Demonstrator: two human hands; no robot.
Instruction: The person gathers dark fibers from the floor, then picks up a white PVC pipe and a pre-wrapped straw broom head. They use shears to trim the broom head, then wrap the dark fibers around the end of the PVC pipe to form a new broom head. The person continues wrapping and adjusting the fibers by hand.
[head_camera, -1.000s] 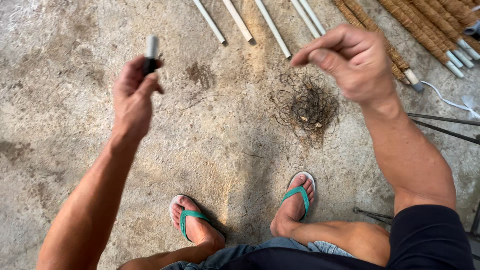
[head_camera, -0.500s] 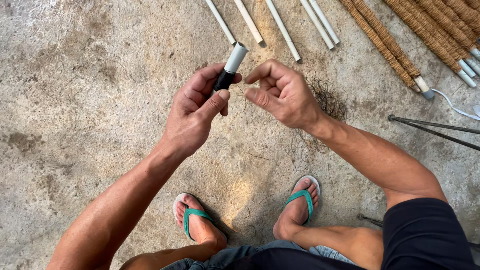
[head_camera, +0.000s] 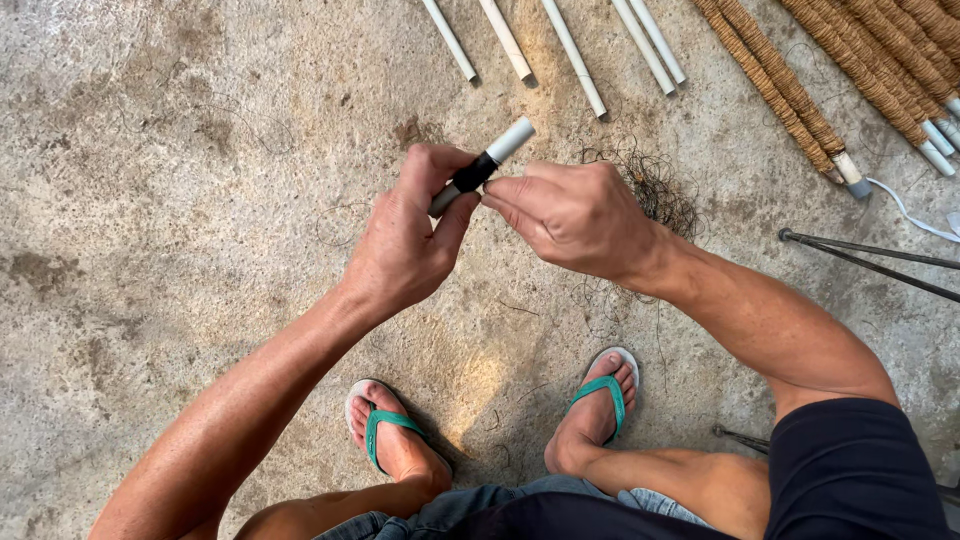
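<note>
Change since a second earlier: both hands, then raised well apart, had come together above the concrete floor (head_camera: 150, 180). Left hand (head_camera: 405, 245): closed around a short white pipe piece (head_camera: 482, 165) with a black wrapped band, held slanting up to the right. Right hand (head_camera: 575, 215): fingers pinched narrow against the black band, touching the left thumb. Loose coir fibre tuft (head_camera: 665, 190): on the floor just behind the right hand. Bare white pipes (head_camera: 575, 55) and coir-wrapped poles (head_camera: 780, 90): laid out beyond.
</note>
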